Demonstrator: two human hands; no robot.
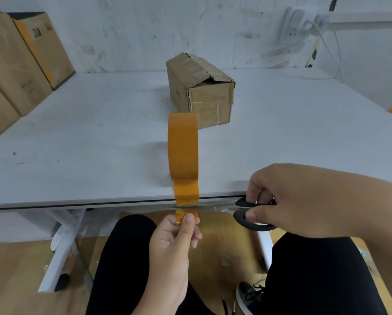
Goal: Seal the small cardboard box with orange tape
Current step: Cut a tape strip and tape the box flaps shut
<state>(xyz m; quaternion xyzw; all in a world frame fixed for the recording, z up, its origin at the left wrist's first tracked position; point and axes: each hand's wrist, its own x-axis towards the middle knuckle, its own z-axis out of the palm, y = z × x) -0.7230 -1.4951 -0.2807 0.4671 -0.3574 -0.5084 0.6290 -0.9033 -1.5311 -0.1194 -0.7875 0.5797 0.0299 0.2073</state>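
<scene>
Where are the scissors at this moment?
In the head view, the scissors are low and right of centre, held by the right hand at the table edge, their blades across the orange tape strip.

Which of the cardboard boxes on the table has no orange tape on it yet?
The small cardboard box alone mid-table, its top flap torn. The larger boxes at the left edge already show orange strips.

1. Bright, even, diffuse light; no glare.
2. Soft faint shadows on the tabletop (99, 133) beside the box (204, 92).
3. Wide-angle bending at edges.
4. Slight blur around the scissors (247, 214).
</scene>
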